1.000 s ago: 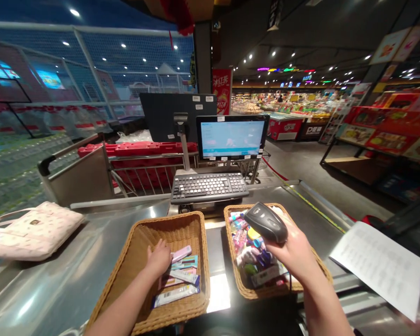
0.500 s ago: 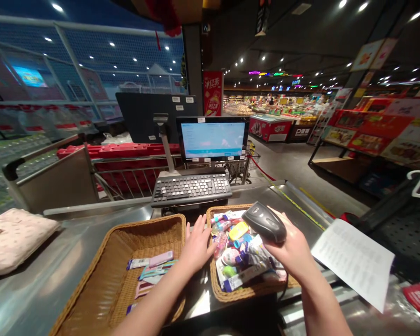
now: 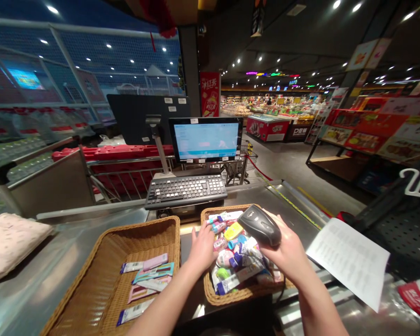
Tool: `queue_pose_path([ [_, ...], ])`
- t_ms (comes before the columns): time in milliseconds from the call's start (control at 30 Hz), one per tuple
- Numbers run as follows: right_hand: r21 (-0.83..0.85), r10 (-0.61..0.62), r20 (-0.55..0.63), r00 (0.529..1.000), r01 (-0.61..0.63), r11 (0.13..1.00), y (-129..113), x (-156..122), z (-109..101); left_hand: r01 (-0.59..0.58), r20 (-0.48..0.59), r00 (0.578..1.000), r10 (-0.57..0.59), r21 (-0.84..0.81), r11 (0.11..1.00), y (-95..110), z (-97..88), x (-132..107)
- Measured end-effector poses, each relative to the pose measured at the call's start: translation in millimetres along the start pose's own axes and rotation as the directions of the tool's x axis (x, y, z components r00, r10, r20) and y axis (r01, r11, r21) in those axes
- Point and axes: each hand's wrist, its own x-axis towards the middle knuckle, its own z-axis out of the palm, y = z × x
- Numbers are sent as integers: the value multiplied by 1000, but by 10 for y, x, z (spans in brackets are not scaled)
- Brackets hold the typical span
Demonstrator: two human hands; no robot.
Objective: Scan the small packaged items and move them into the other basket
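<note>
My right hand grips a dark handheld barcode scanner above the right wicker basket, which is full of several small colourful packets. My left hand reaches over that basket's left rim, its fingers apart and touching the packets at the left side. The left wicker basket holds several flat pastel packets lying on its bottom.
A keyboard and a lit screen stand behind the baskets on the steel counter. A pale bag lies at the left. A printed sheet lies at the right. Red shopping baskets and store aisles are beyond.
My left hand left the left basket, crossed to the right and now touches the packets in the right basket. The right hand kept the scanner. The view shifted right.
</note>
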Motion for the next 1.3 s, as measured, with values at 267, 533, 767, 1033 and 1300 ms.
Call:
queue_pose_path([
  [267,24,-2,8,1000,2,1000,-74,57,39,-13,-16,1000,12,-36,999,-59,-5,-64],
  [533,27,-42,9,999,42,999,-178,119,81,-182,-369,921,129,-112,977,-41,-359,-178],
  [767,42,-62,-77,995,66,997,-437,177,183,-142,-568,817,101,-29,989,-178,-952,-313],
  [1033,60,-137,-57,989,140,988,-851,276,362,-55,-654,752,82,62,997,-449,-1347,-498],
  [1300,103,-242,-15,970,242,965,-1262,344,534,-7,-742,659,123,158,987,-717,-1614,-659],
])
